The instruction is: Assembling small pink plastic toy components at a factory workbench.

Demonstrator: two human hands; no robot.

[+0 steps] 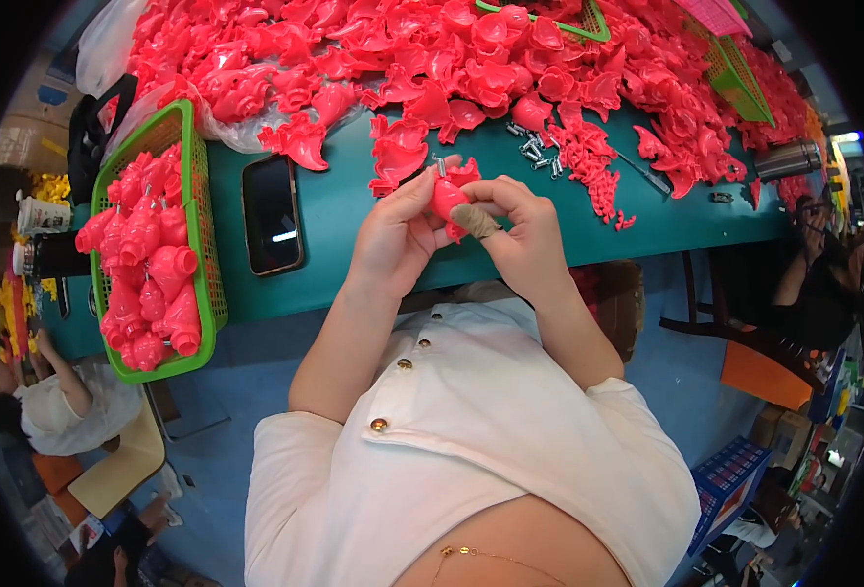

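Close to the table's front edge, I hold a glossy pink-red plastic part (446, 200) between both hands. My left hand (393, 240) is closed on its left side, with a small metal spring (440, 167) standing at the part's top by the fingertips. My right hand (525, 230) pinches the part from the right; a tan covering (477, 221) wraps its thumb. Just beyond my fingers lie loose pink shell pieces (399, 147). Right of them are several small metal pieces (538, 150), a heap of tiny pink parts (591, 166) and a screwdriver (647, 176).
A green basket (193, 210) of assembled-looking pink parts stands at left, beside a black phone (273, 215). A big pile of pink shells (491, 49) covers the table's far side. At right lies a metal flask (787, 159). Other people (65, 396) sit at both sides.
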